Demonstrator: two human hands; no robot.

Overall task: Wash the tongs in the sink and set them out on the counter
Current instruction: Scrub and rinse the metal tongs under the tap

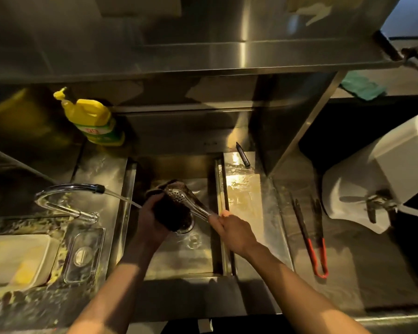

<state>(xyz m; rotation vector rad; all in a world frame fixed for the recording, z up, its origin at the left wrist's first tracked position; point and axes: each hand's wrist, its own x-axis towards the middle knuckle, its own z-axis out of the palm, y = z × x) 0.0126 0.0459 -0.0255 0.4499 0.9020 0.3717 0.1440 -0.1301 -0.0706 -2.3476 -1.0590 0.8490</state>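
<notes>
Over the steel sink (pixel 203 259), my right hand (pixel 232 231) grips the handle end of metal tongs (pixel 182 198) with perforated spoon heads. My left hand (pixel 152 220) holds a dark scrubbing sponge (pixel 173 213) pressed against the tongs' heads. The tap (pixel 68 189) on the left runs a thin stream of water toward my left hand. A second pair of tongs (pixel 314 239), black with red handles, lies on the counter (pixel 348 273) to the right of the sink.
A yellow dish soap bottle (pixel 92 116) stands behind the sink at the left. A white tub (pixel 15 259) and a clear lid (pixel 85 254) sit left of the sink. A dark peeler-like tool (pixel 243 154) lies on the wet ledge. A white appliance (pixel 381 169) stands at far right.
</notes>
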